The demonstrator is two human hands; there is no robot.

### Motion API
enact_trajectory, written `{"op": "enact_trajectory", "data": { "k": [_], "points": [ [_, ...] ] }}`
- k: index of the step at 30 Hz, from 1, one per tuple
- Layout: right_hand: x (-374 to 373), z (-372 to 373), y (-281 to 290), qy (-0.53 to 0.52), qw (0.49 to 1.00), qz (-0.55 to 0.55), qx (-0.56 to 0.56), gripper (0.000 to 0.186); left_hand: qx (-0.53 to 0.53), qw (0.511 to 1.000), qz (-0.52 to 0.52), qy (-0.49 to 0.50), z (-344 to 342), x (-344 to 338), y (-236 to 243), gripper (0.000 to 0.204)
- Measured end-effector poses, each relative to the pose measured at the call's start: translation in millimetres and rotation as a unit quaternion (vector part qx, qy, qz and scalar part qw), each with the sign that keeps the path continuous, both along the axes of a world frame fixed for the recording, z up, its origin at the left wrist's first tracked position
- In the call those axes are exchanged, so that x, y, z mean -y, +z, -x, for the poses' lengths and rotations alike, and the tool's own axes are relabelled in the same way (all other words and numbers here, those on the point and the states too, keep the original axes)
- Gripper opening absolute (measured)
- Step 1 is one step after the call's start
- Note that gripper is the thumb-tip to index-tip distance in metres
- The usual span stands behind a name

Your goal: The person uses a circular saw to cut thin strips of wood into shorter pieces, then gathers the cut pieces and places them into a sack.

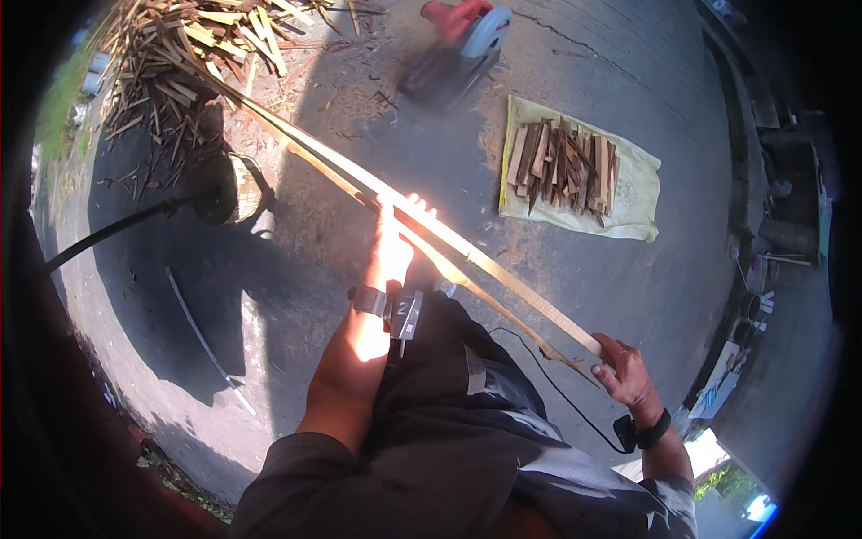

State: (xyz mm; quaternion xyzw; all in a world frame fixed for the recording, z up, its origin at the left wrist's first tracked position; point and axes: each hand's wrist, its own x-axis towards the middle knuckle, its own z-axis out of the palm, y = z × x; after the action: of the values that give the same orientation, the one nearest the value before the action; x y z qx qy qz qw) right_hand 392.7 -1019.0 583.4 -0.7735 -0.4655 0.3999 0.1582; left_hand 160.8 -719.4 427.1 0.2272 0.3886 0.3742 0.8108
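Two long, narrow wooden strips [496,266] slant from the upper left down to my right side, held in both my hands. My left hand [398,225], in glaring sunlight, grips them around their middle, its fingertips showing past the upper edge. My right hand [621,373] is closed on their lower right ends, thumb along the near side. I wear a strap device on each wrist. Beyond the strips, a red and grey circular saw [453,54], partly blurred, rests on the concrete ground.
A pale sack [642,207] holds short wood pieces [561,166] at the right. A heap of slats [180,63] lies upper left, near a round stump-like object [235,193] with a black hose [117,235]. A thin rod [202,332] lies left; a dark cord [575,400] runs by my legs.
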Motion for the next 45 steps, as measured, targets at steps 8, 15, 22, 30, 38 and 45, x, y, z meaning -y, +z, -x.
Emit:
{"op": "enact_trajectory", "data": {
  "k": [8, 15, 22, 30, 38, 45],
  "points": [
    [5, -9, 0, -0.008, 0.999, 0.041, 0.027, 0.067, 0.033, 0.995, 0.093, -0.029, -8, -2, -48, 0.068],
    [7, 9, -10, 0.017, 0.988, 0.114, 0.106, 0.079, 0.027, 0.992, 0.124, -0.002, -8, 6, -42, 0.058],
    [14, 27, -35, 0.029, 0.979, 0.154, 0.13, 0.075, -0.078, 0.991, 0.107, 0.034, -20, 6, 2, 0.032],
    [26, 39, -64, 0.048, 0.98, 0.032, 0.19, 0.079, -0.01, 0.96, 0.267, 0.077, -27, 9, -40, 0.03],
    [-19, 60, -110, 0.047, 0.978, 0.023, 0.204, 0.05, -0.006, 0.964, 0.259, 0.066, -23, 10, -51, 0.03],
    [-12, 67, -122, 0.057, 0.968, -0.01, 0.246, 0.03, 0.027, 0.977, 0.201, 0.066, 20, -16, -80, 0.03]
  ]
}}
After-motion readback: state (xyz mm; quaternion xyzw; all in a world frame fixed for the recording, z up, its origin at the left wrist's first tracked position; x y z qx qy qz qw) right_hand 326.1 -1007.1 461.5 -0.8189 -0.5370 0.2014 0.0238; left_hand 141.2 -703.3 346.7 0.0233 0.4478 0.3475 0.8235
